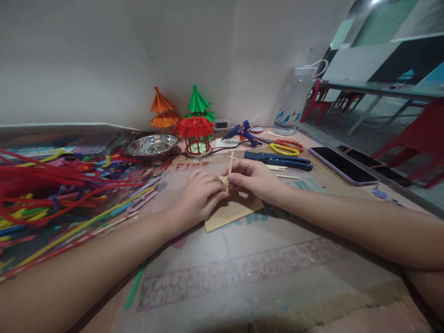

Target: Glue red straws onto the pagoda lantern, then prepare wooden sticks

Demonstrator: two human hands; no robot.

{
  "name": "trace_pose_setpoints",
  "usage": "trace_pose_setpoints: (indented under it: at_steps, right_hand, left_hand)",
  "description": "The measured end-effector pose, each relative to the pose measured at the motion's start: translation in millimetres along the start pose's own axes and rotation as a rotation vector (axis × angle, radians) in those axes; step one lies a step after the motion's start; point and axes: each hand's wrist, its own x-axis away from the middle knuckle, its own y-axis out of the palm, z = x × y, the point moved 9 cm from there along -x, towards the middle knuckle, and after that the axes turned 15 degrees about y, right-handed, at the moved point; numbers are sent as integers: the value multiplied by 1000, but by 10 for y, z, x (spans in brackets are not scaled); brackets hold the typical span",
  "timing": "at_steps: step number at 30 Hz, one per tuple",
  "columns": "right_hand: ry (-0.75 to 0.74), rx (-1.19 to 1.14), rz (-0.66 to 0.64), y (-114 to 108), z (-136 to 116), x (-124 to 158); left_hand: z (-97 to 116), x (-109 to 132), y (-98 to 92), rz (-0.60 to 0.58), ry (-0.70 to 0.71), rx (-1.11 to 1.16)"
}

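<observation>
My right hand (252, 179) pinches a thin wooden stick (230, 166) and holds it upright, its lower end between both hands. My left hand (197, 196) is closed beside it, fingertips touching the stick's base. Both hands rest over a small tan cardboard square (229, 213) lying on the table. A short crosspiece sits near the top of the stick.
A heap of coloured pipe cleaners and straws (52, 185) fills the left. Behind stand a metal bowl (151, 145), red (194, 134), orange and green paper pagodas, a blue glue gun (243, 132), scissors (286, 147), blue pliers (280, 160), a phone (343, 165) and a water bottle (294, 101).
</observation>
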Motion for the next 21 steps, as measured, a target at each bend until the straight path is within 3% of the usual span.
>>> trace_pose_setpoints:
  at_steps: [4,7,14,18,21]
  right_hand:
    - [-108,63,52,-72,-77,41]
    - [-186,335,85,-50,-115,82]
    - [-331,733,-63,227,-73,133]
    - [-292,907,16,215,-54,88]
    - [-240,922,-16,232,-43,79]
  left_hand:
    - [-35,2,-34,12,-56,14]
    - [-141,40,-17,11,-164,29]
    - [-143,68,199,-239,-204,98]
    - [-124,43,205,-314,-200,50]
    - [-122,34,203,-315,-192,38]
